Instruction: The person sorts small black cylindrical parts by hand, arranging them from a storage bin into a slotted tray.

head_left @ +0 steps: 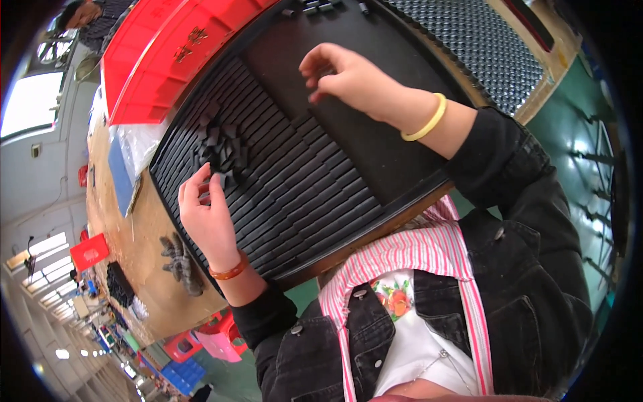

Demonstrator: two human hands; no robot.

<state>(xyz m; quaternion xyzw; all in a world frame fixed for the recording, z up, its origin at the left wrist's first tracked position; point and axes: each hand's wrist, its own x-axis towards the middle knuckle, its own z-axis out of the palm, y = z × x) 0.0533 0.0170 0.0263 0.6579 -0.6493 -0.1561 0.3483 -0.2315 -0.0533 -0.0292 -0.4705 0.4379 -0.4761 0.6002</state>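
the left hand [207, 218] pinches one small dark flat piece at the edge of the loose heap of pieces [221, 144], so the supply stays close, while the right hand [345, 80], fingers curled, nothing visibly held, hovers over the black tray [402, 171], beside its filled rows [301, 194]
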